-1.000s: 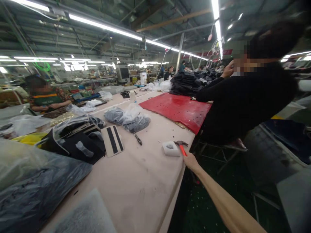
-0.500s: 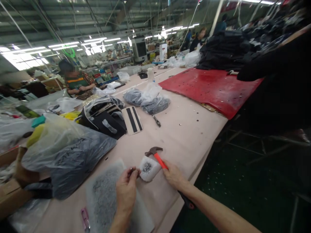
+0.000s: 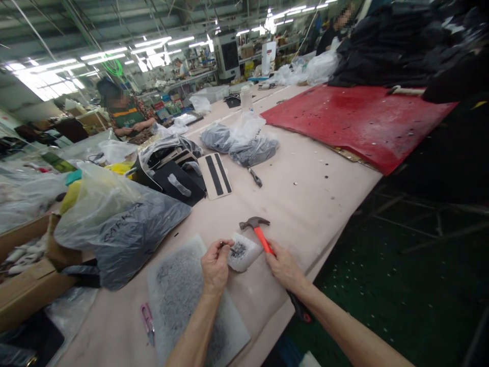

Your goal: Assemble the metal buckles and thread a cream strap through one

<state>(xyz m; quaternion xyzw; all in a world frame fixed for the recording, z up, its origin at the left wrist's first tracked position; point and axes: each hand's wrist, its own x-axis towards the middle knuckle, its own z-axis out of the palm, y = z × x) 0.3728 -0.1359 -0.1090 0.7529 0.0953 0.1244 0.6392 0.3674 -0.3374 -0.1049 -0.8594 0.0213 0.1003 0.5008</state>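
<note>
In the head view, my right hand (image 3: 284,265) is wrapped round the orange-red handle of a claw hammer (image 3: 255,223), whose black grip end sticks out below the wrist. The hammer's head is over the far edge of a small white block (image 3: 246,261) with a dark, pitted face. My left hand (image 3: 214,267) pinches a short metal punch (image 3: 229,246) at the block's left side; the fingers partly cover it. Under my left forearm lies a larger white board (image 3: 171,285) with a scarred grey surface. Pink thread snips (image 3: 146,321) lie to its left.
Filled plastic bags (image 3: 133,234) and an open carton (image 3: 30,280) crowd the left. Beyond are a pale panel with two black strips (image 3: 216,176), a dark hand tool (image 3: 255,177) and a red sheet (image 3: 344,112). A co-worker (image 3: 128,114) sits at the far left.
The view has shifted, so most table items appear farther right. My left hand has brought the punch over the small block's pitted face. My right hand keeps hold of the hammer.
</note>
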